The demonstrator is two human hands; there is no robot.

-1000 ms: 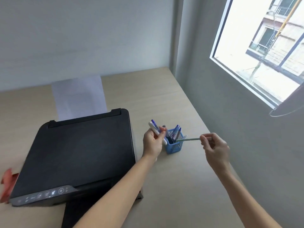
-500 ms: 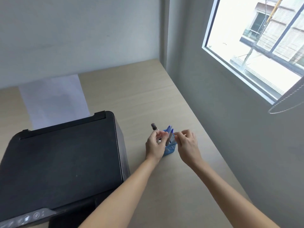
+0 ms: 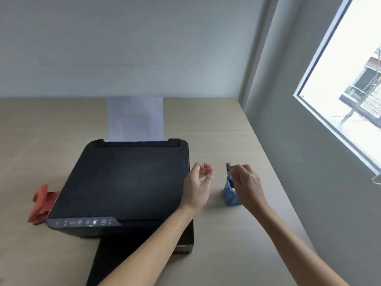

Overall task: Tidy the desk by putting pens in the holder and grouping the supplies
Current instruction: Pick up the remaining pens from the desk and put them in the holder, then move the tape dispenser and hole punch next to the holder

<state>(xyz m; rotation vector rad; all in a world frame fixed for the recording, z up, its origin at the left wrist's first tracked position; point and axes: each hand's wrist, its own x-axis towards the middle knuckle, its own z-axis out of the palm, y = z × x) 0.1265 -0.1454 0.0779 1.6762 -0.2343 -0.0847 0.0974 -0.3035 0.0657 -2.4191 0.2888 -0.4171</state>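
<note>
A small blue pen holder [image 3: 229, 196] stands on the wooden desk [image 3: 237, 234] to the right of the printer. A dark-tipped pen [image 3: 228, 169] sticks up out of it, and a white pen end [image 3: 232, 190] shows at its rim. My right hand [image 3: 248, 185] hovers over the holder and hides its right side, with thumb and fingertips pinched at the upright pen. My left hand [image 3: 198, 187] is just left of the holder, beside the printer's edge, with curled fingers apart and nothing in it.
A black printer [image 3: 127, 182] fills the desk's middle, with white paper [image 3: 135, 118] standing in its rear feed. A red object [image 3: 41, 204] lies against the printer's left side. A grey wall with a window [image 3: 350, 79] runs close along the desk's right edge.
My left hand has let go of the pens and drawn back to the left, empty. The right hand stays at the holder. The camera has swung left, centring the printer.
</note>
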